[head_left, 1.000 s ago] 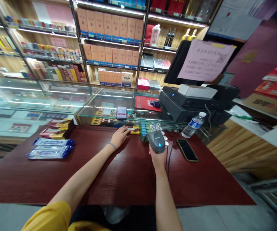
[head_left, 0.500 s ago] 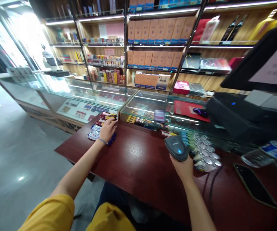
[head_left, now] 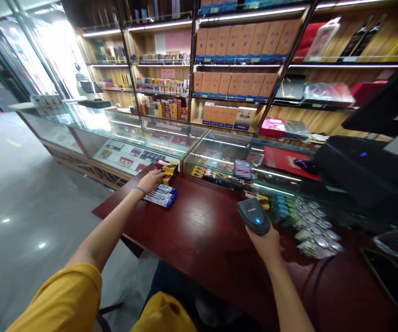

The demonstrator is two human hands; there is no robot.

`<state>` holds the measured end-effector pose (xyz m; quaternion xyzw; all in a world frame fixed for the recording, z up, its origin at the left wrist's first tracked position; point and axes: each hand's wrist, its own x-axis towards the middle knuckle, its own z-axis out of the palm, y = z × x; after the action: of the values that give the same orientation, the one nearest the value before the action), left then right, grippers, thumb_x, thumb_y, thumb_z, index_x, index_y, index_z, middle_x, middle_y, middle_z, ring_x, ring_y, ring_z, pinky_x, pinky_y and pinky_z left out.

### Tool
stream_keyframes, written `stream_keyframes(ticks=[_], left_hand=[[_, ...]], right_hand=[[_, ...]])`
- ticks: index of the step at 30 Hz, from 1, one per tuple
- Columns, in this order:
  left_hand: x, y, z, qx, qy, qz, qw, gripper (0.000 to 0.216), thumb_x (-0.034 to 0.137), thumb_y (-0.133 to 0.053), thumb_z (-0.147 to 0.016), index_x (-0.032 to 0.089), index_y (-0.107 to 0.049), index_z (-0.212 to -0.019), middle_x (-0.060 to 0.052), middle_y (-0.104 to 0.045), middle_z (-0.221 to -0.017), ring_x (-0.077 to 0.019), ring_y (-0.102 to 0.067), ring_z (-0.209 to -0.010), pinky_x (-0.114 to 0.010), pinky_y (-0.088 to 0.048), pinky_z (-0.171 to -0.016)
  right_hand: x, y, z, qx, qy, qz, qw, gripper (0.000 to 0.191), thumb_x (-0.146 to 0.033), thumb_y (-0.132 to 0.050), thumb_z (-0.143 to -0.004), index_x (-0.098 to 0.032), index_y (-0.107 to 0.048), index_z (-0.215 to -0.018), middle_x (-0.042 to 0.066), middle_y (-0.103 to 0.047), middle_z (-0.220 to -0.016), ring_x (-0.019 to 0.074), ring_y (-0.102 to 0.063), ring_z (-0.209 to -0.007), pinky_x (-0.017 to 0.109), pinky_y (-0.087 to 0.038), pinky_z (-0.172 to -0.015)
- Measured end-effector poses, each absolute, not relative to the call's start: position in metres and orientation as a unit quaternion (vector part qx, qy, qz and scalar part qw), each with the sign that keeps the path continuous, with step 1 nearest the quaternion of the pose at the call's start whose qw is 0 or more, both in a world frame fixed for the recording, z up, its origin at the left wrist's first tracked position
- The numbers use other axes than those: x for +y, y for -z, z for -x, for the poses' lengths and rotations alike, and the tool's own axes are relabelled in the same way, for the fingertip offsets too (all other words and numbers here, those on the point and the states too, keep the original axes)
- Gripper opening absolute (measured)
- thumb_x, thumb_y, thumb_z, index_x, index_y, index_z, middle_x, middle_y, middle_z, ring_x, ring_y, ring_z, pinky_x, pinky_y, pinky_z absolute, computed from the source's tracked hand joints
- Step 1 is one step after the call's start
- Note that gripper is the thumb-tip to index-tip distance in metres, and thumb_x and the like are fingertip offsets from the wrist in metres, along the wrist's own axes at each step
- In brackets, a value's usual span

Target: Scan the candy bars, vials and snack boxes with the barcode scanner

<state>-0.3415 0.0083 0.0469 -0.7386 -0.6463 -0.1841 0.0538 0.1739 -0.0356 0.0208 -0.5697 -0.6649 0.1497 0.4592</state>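
Observation:
My right hand (head_left: 267,243) is wrapped round the handle of a dark barcode scanner (head_left: 254,216) with a lit blue light, held above the table. At the table's far left, my left hand (head_left: 150,181) stretches its fingers over a stack of small red-and-yellow boxes (head_left: 170,170), touching the near side of them. Whether the fingers pinch a box is hard to see, but they look extended. Just below that hand lies a row of blue-and-white wrapped packs (head_left: 164,196), partly covered by the hand and wrist.
Right of the scanner sit rows of silver-topped packs (head_left: 318,226) and blue-green packs (head_left: 282,207). A phone (head_left: 389,272) and a clear bottle (head_left: 397,242) lie further right on the dark red table (head_left: 199,244). Glass display cases (head_left: 219,143) stand behind, with a red mat (head_left: 282,161) on one.
My left hand has shifted slightly left, uncovering more of the blue-and-white packs and boxes. The scanner stays in my right hand. The view has turned a little to the left.

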Motion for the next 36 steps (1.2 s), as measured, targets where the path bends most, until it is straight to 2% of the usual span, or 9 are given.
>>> stream_keyframes(ticks=[7, 12, 15, 19, 23, 27, 31, 36], left_hand=[[0.012, -0.059, 0.338, -0.643, 0.134, 0.753, 0.044, 0.04, 0.024, -0.055, -0.087, 0.024, -0.067, -0.125, -0.01, -0.067, -0.127, -0.024, -0.063, -0.115, -0.035, -0.048, -0.101], [0.003, -0.068, 0.332, -0.65, 0.143, 0.742, 0.085, 0.03, 0.02, -0.052, -0.089, 0.025, -0.069, -0.114, -0.008, -0.071, -0.116, -0.0225, -0.066, -0.108, -0.032, -0.05, -0.094], [-0.003, -0.07, 0.318, -0.66, 0.2, 0.716, 0.109, 0.027, 0.023, -0.048, -0.093, 0.024, -0.068, -0.111, -0.009, -0.072, -0.107, -0.0232, -0.066, -0.104, -0.033, -0.05, -0.092], [0.0, -0.069, 0.28, -0.637, 0.385, 0.662, 0.088, 0.028, 0.027, -0.045, -0.095, 0.022, -0.064, -0.116, -0.01, -0.07, -0.114, -0.0235, -0.064, -0.107, -0.035, -0.05, -0.095], [0.018, -0.065, 0.223, -0.582, 0.599, 0.549, -0.028, 0.023, 0.036, -0.054, -0.092, 0.019, -0.062, -0.106, -0.008, -0.068, -0.109, -0.0208, -0.066, -0.099, -0.034, -0.054, -0.089], [0.031, -0.061, 0.152, -0.457, 0.749, 0.404, -0.26, 0.03, 0.041, -0.065, -0.084, 0.021, -0.058, -0.105, -0.004, -0.068, -0.1, -0.0171, -0.068, -0.089, -0.03, -0.056, -0.079], [0.033, -0.052, 0.083, -0.342, 0.772, 0.277, -0.458, 0.031, 0.036, -0.073, -0.08, 0.02, -0.054, -0.099, -0.002, -0.068, -0.093, -0.0131, -0.068, -0.082, -0.03, -0.056, -0.081], [0.036, -0.032, 0.029, -0.317, 0.756, 0.19, -0.54, 0.026, 0.031, -0.072, -0.083, 0.02, -0.049, -0.09, -0.004, -0.07, -0.094, -0.0147, -0.07, -0.091, -0.035, -0.054, -0.093]], right_hand=[[-0.037, -0.019, -0.176, -0.665, -0.133, 0.556, 0.481, 0.058, -0.049, -0.069, -0.071, -0.014, -0.066, -0.117, 0.014, -0.077, -0.088, 0.0319, -0.074, -0.082, 0.039, -0.058, -0.07], [-0.036, -0.016, -0.182, -0.66, -0.129, 0.557, 0.487, 0.054, -0.05, -0.069, -0.069, -0.015, -0.068, -0.11, 0.013, -0.077, -0.084, 0.031, -0.074, -0.076, 0.039, -0.058, -0.067], [-0.036, -0.016, -0.185, -0.655, -0.119, 0.557, 0.497, 0.055, -0.051, -0.069, -0.069, -0.014, -0.067, -0.109, 0.013, -0.077, -0.085, 0.0315, -0.074, -0.076, 0.04, -0.058, -0.067], [-0.038, -0.019, -0.188, -0.649, -0.11, 0.558, 0.506, 0.051, -0.05, -0.068, -0.068, -0.014, -0.067, -0.104, 0.013, -0.076, -0.079, 0.031, -0.074, -0.071, 0.04, -0.058, -0.065], [-0.04, -0.022, -0.191, -0.641, -0.103, 0.559, 0.516, 0.05, -0.049, -0.068, -0.066, -0.015, -0.067, -0.103, 0.011, -0.076, -0.074, 0.031, -0.073, -0.07, 0.04, -0.059, -0.066], [-0.039, -0.024, -0.197, -0.635, -0.101, 0.563, 0.519, 0.05, -0.049, -0.069, -0.064, -0.018, -0.066, -0.103, 0.01, -0.076, -0.077, 0.03, -0.074, -0.073, 0.037, -0.058, -0.066], [-0.04, -0.026, -0.203, -0.638, -0.096, 0.568, 0.511, 0.048, -0.048, -0.069, -0.065, -0.019, -0.065, -0.103, 0.008, -0.075, -0.076, 0.0286, -0.073, -0.073, 0.036, -0.058, -0.066], [-0.043, -0.03, -0.204, -0.645, -0.098, 0.574, 0.496, 0.048, -0.045, -0.07, -0.065, -0.02, -0.063, -0.106, 0.007, -0.075, -0.077, 0.0284, -0.074, -0.072, 0.035, -0.057, -0.064]])
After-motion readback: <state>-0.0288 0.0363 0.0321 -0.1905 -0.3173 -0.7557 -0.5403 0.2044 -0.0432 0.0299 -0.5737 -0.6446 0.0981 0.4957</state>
